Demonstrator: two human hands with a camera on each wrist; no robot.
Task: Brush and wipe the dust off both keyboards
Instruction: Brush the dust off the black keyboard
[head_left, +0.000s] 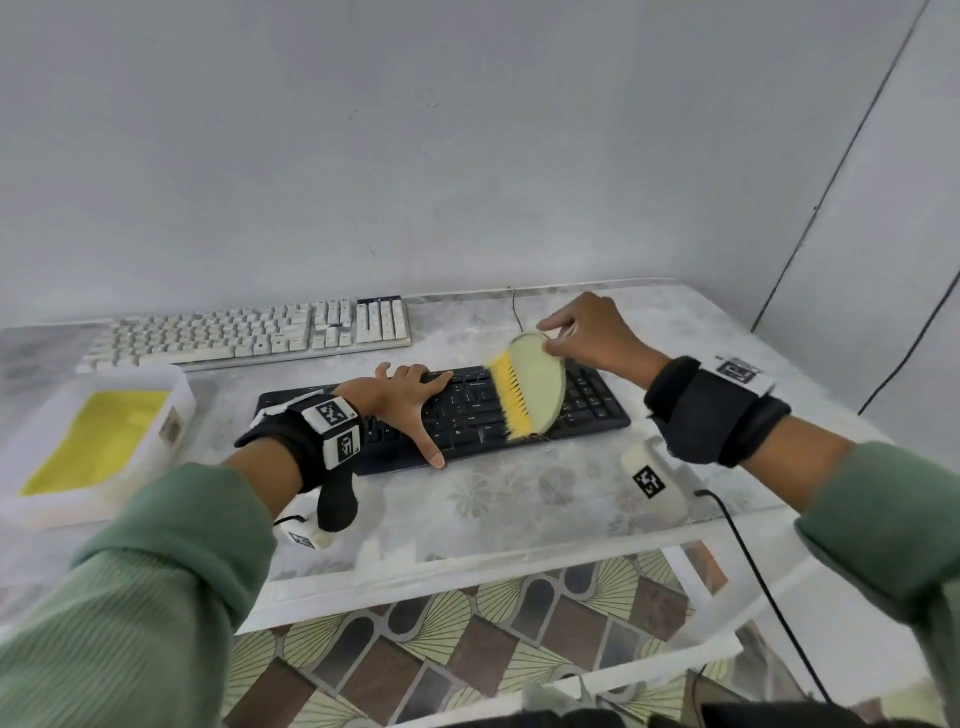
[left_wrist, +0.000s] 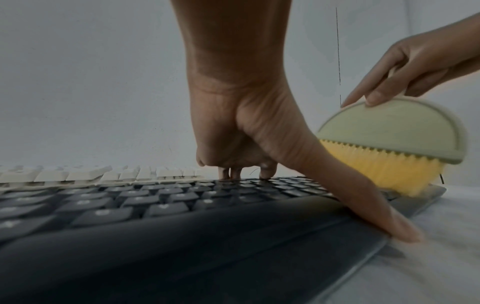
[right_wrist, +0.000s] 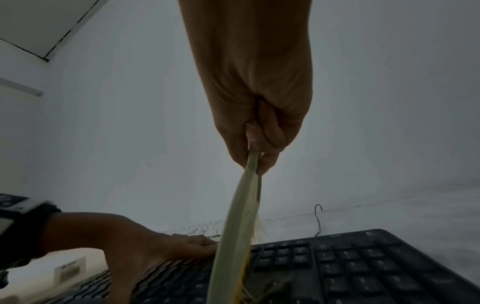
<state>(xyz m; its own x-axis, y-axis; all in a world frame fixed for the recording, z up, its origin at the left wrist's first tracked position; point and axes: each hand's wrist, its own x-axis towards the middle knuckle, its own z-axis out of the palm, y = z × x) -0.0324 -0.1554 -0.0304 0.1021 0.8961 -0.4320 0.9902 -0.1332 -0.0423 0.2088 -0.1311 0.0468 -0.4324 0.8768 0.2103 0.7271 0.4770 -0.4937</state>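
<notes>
On the black keyboard (head_left: 587, 400), half-round brush's (head_left: 535, 384) yellow bristles.

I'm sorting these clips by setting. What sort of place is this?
Probably a plain indoor room set up as a cleaning station: bare grey walls, a marble-patterned table holding a black keyboard and a white keyboard, above patterned floor tiles.

Materials and finish, desk setup

Matt black plastic on black keyboard (head_left: 519, 415); matt off-white plastic keycaps on white keyboard (head_left: 249, 335). Brush (head_left: 530, 389): smooth pale-green plastic body, soft yellow synthetic-looking bristles. Translucent white plastic tray (head_left: 176, 395), yellow cloth (head_left: 98, 441) inside. Glossy glass-like table top (head_left: 519, 499) over floral print. Ribbed green knit sleeves (head_left: 130, 597). Black fabric wrist straps (head_left: 711, 410).
</notes>
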